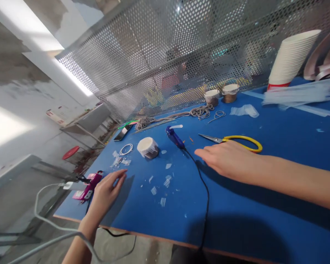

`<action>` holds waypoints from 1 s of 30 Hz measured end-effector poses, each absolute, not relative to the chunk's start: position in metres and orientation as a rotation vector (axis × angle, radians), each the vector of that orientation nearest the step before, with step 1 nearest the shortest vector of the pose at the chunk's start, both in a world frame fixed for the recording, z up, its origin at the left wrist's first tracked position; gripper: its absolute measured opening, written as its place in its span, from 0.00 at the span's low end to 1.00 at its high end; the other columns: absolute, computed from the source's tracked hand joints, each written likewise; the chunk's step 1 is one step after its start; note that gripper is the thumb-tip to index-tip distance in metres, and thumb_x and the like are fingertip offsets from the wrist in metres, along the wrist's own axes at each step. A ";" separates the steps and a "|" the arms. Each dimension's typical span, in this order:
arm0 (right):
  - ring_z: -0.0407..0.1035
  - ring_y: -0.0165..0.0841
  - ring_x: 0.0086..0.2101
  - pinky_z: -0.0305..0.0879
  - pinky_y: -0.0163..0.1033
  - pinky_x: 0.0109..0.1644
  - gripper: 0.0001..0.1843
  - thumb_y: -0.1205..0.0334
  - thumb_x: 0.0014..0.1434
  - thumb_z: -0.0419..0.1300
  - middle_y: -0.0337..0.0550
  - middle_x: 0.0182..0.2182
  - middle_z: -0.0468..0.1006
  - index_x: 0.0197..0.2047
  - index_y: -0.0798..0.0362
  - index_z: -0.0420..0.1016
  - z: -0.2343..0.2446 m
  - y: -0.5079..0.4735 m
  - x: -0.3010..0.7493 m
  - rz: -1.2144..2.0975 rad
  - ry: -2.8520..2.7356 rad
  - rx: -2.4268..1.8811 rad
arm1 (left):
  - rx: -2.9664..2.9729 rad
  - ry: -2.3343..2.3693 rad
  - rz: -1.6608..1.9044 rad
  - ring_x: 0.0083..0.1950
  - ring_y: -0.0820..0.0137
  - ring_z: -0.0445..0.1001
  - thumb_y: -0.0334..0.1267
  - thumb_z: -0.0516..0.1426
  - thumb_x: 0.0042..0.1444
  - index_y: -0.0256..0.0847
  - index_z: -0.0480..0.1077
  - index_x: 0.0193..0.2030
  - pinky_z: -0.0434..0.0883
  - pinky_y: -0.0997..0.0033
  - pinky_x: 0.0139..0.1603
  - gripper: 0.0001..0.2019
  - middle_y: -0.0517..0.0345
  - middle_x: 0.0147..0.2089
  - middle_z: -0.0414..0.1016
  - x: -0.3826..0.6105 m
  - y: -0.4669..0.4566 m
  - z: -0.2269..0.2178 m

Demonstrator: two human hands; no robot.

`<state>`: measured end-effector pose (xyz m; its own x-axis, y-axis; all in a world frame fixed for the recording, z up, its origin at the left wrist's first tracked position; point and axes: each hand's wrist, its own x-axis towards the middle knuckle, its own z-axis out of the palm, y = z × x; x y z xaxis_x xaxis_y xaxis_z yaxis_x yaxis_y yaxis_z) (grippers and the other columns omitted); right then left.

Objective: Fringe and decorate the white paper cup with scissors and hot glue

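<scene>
My right hand (225,160) hovers flat over the blue table (236,205), fingers stretched out toward a blue glue gun (175,137) and holding nothing. Yellow-handled scissors (233,139) lie just behind that hand. My left hand (106,193) is near the table's left corner, fingers loosely apart and empty, beside a pink device (88,185) on the edge. A white tape roll (147,147) and a small white ring (126,149) lie between the two hands, further back. The glue gun's black cord (205,190) runs toward the front edge.
Small clear scraps (165,181) dot the table. At the back: coiled cords (199,112), two small rolls (221,94), a phone (123,132), a stack of white paper cups (291,58), bluish sheets (299,96). A perforated metal screen (181,55) walls the far side. A red stool (70,152) stands left.
</scene>
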<state>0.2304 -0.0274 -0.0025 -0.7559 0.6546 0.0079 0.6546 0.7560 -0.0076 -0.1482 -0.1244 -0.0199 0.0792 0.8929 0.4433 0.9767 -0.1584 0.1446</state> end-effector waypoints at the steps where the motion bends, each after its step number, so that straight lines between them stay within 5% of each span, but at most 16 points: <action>1: 0.75 0.41 0.35 0.54 0.37 0.28 0.11 0.73 0.61 0.52 0.49 0.35 0.80 0.43 0.54 0.72 -0.004 -0.028 0.222 0.059 -2.930 -1.007 | -2.139 -1.912 -0.664 0.27 0.69 0.76 0.47 0.51 0.60 0.43 0.72 0.42 0.73 0.73 0.31 0.14 0.58 0.29 0.77 -0.147 -0.125 -0.021; 3: 0.74 0.42 0.40 0.61 0.38 0.33 0.10 0.70 0.62 0.52 0.50 0.38 0.79 0.40 0.54 0.73 -0.007 -0.024 0.201 0.271 -2.914 -0.867 | -2.081 -1.943 -0.741 0.23 0.71 0.73 0.46 0.50 0.60 0.43 0.72 0.43 0.71 0.74 0.27 0.14 0.61 0.25 0.74 -0.143 -0.125 -0.025; 5: 0.73 0.43 0.43 0.64 0.40 0.40 0.10 0.71 0.61 0.52 0.53 0.42 0.79 0.41 0.56 0.75 -0.011 -0.016 0.177 0.515 -2.875 -0.782 | -2.057 -1.954 -0.839 0.26 0.70 0.74 0.46 0.51 0.59 0.42 0.70 0.48 0.72 0.74 0.28 0.15 0.58 0.31 0.76 -0.136 -0.125 -0.029; 8: 0.71 0.40 0.49 0.63 0.38 0.50 0.14 0.74 0.58 0.53 0.53 0.48 0.78 0.46 0.57 0.75 -0.019 0.004 0.137 0.561 -2.883 -0.747 | -2.121 -1.922 -0.917 0.30 0.69 0.76 0.46 0.51 0.59 0.42 0.71 0.48 0.75 0.71 0.31 0.15 0.54 0.39 0.76 -0.124 -0.126 -0.037; 11: 0.68 0.44 0.53 0.61 0.44 0.56 0.17 0.73 0.61 0.50 0.63 0.52 0.74 0.51 0.64 0.73 -0.030 0.016 0.109 0.546 -2.818 -0.841 | -2.219 -1.864 -0.942 0.31 0.69 0.77 0.45 0.51 0.61 0.43 0.72 0.44 0.76 0.71 0.35 0.13 0.54 0.39 0.77 -0.117 -0.134 -0.044; 13: 0.66 0.47 0.56 0.59 0.49 0.59 0.20 0.64 0.64 0.51 0.65 0.56 0.72 0.55 0.65 0.70 -0.037 0.012 0.103 0.555 -2.788 -0.865 | -2.268 -1.818 -0.963 0.35 0.68 0.78 0.43 0.51 0.61 0.44 0.73 0.44 0.76 0.71 0.38 0.12 0.54 0.39 0.78 -0.117 -0.143 -0.049; 17: 0.51 0.48 0.65 0.52 0.51 0.66 0.43 0.39 0.61 0.54 0.62 0.66 0.56 0.67 0.63 0.58 -0.050 -0.024 0.117 0.648 -2.868 -0.749 | -2.242 -1.762 -1.072 0.40 0.67 0.80 0.41 0.53 0.61 0.45 0.73 0.43 0.76 0.73 0.41 0.09 0.55 0.41 0.79 -0.119 -0.163 -0.060; 21: 0.35 0.48 0.69 0.37 0.52 0.71 0.57 0.33 0.54 0.56 0.60 0.70 0.39 0.71 0.66 0.43 -0.058 -0.058 0.120 0.852 -2.950 -0.517 | -2.088 -1.758 -1.275 0.41 0.67 0.79 0.37 0.54 0.61 0.46 0.72 0.44 0.76 0.71 0.42 0.08 0.55 0.42 0.78 -0.118 -0.173 -0.069; 30: 0.42 0.48 0.68 0.38 0.52 0.70 0.42 0.43 0.62 0.56 0.66 0.68 0.49 0.66 0.70 0.56 -0.049 -0.031 -0.041 0.820 -2.775 -0.498 | -1.659 -1.856 -1.659 0.48 0.66 0.74 0.35 0.54 0.61 0.44 0.71 0.43 0.71 0.64 0.53 0.06 0.54 0.46 0.74 -0.115 -0.180 -0.080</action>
<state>-0.0409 -0.0306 -0.0495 -0.9220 0.3741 0.0994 0.2600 0.7886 -0.5572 -0.1154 -0.1803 -0.0802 -0.3774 0.6012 0.7043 0.7673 -0.2228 0.6013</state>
